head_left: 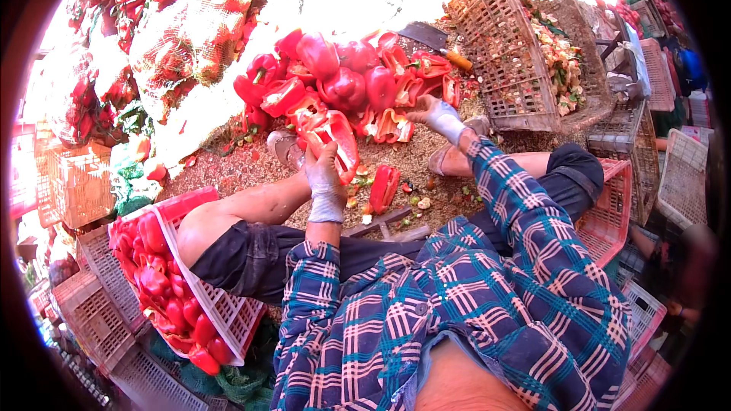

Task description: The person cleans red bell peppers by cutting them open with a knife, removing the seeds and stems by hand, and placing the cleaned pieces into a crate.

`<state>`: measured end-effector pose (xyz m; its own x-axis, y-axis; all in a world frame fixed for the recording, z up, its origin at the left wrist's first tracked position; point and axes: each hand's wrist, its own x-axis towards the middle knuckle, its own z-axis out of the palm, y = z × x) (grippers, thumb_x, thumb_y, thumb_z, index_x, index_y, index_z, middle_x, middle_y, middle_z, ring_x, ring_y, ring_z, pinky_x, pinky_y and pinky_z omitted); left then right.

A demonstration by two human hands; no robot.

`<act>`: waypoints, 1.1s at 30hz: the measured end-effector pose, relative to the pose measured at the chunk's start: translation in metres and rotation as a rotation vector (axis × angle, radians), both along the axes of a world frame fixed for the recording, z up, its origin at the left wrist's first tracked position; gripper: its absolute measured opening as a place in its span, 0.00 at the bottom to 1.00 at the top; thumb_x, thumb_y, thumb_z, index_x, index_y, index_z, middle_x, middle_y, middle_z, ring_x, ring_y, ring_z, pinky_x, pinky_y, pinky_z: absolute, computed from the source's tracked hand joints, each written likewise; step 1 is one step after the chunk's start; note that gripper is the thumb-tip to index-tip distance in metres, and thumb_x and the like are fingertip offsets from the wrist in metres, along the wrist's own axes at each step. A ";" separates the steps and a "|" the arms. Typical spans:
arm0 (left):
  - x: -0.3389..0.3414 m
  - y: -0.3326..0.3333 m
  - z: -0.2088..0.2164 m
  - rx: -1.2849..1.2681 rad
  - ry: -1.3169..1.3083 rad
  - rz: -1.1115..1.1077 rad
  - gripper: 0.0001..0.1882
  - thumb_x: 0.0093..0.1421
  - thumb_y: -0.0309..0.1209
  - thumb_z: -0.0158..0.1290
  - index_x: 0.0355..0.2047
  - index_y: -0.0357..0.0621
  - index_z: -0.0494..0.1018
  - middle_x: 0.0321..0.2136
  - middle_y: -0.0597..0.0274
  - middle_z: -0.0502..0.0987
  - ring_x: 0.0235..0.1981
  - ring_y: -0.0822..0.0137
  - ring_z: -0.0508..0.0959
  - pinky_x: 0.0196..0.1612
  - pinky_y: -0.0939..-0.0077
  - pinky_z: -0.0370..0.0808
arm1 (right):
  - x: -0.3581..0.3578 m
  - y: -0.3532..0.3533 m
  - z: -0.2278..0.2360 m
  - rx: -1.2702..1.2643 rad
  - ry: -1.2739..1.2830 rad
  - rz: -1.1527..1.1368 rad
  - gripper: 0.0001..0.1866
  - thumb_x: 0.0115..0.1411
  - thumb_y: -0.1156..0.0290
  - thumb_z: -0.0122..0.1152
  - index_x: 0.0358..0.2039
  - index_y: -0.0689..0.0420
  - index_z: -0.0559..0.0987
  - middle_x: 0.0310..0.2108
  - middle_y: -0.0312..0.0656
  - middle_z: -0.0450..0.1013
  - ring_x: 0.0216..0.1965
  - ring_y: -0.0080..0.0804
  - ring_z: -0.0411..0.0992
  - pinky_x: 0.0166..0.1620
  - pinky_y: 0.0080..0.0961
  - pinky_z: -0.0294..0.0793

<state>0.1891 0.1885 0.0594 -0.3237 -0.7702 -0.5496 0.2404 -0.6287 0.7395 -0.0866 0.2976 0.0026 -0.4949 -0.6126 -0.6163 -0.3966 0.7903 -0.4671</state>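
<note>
one cut pepper (335,143) is in the left hand (323,178), whose fingers are closed on its near end, at the near side of the pile (343,85) of red peppers. the right hand (440,118) is at the pile's near right edge, thumb and fingers partly apart; whether they touch a pepper, i cannot tell. a loose piece (384,189) lies on the ground (232,176) between the hands, nearer the body. a cleaver (423,34) lies at the pile's far right, near a tilted crate (499,68) with scraps (562,59) in it. at the near left, beside the left leg (247,211), a white-sided crate (230,303) holds more peppers (160,283).
</note>
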 end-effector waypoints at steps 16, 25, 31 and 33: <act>-0.001 0.001 0.000 0.043 -0.153 0.002 0.23 0.60 0.22 0.51 0.57 0.44 0.64 0.46 0.57 0.75 0.45 0.62 0.77 0.48 0.66 0.76 | 0.011 0.031 -0.060 -0.446 -0.883 -0.689 0.17 0.59 0.74 0.61 0.49 0.61 0.75 0.39 0.36 0.79 0.36 0.24 0.78 0.33 0.18 0.78; -0.001 -0.020 0.025 0.171 0.293 -0.080 0.23 0.65 0.41 0.52 0.56 0.47 0.64 0.50 0.56 0.74 0.46 0.58 0.79 0.45 0.60 0.80 | 0.058 -0.065 0.122 -0.676 -1.209 -0.158 0.17 0.62 0.66 0.60 0.48 0.63 0.75 0.43 0.41 0.77 0.44 0.29 0.77 0.49 0.26 0.76; 0.011 -0.021 0.044 0.121 0.627 -0.297 0.26 0.65 0.38 0.52 0.59 0.41 0.62 0.53 0.55 0.73 0.52 0.59 0.75 0.54 0.60 0.76 | 0.085 -0.097 0.154 -0.465 -0.626 0.184 0.18 0.58 0.68 0.64 0.46 0.63 0.76 0.37 0.34 0.75 0.37 0.17 0.73 0.36 0.15 0.73; 0.022 -0.021 0.027 -0.160 0.405 -0.385 0.22 0.65 0.34 0.51 0.57 0.40 0.65 0.52 0.55 0.73 0.52 0.58 0.76 0.54 0.61 0.76 | 0.089 -0.097 0.156 -0.510 -0.721 0.202 0.18 0.58 0.68 0.63 0.47 0.62 0.75 0.37 0.34 0.75 0.37 0.17 0.73 0.36 0.14 0.73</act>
